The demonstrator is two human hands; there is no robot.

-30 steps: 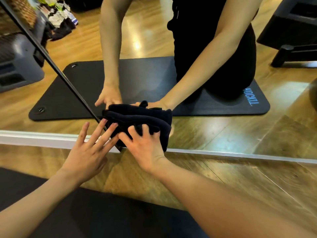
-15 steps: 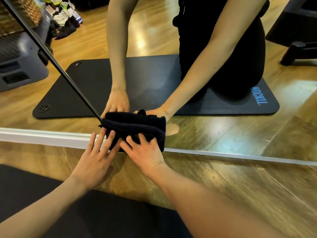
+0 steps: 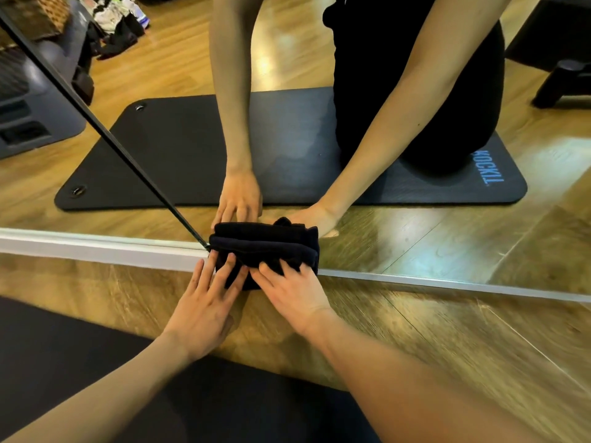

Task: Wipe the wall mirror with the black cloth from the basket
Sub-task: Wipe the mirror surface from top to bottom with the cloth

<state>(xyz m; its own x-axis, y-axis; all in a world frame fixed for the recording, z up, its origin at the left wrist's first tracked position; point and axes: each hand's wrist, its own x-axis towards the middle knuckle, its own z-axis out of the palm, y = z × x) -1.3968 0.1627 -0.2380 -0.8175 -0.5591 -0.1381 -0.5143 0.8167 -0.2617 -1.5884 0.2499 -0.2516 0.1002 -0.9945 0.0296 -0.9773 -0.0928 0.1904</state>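
**Two hands press one black cloth at the foot of the mirror**

Where the glass meets the floor, the single head view shows one folded black fabric cloth (image 3: 265,251) pressed against the bottom edge of the large wall mirror (image 3: 447,238), close to the dark vertical seam (image 3: 105,135) that runs up and to the left across the glass. Two bare hands are on it. The left hand (image 3: 208,302) lies flat with its fingers spread wide, the fingertips resting on the cloth's lower left part and the palm over the wooden plank floor (image 3: 447,340). The right hand (image 3: 294,289) is beside it, touching it at the thumb side, its fingers curled over the cloth's lower right part and pressing it to the glass; it covers the cloth rather than closing round it. One pale metal strip (image 3: 96,251) borders the mirror along the floor. One black exercise mat (image 3: 48,362) lies under the forearms at the lower left. Inside the glass, the reflection shows the same two arms meeting the cloth from the far side, a person's kneeling body in black clothing (image 3: 383,91), the mat with blue lettering at one corner and two metal eyelets at the other end, one grey plastic unit (image 3: 28,116), and a heap of mixed clothes (image 3: 118,20) on the floor at the top left
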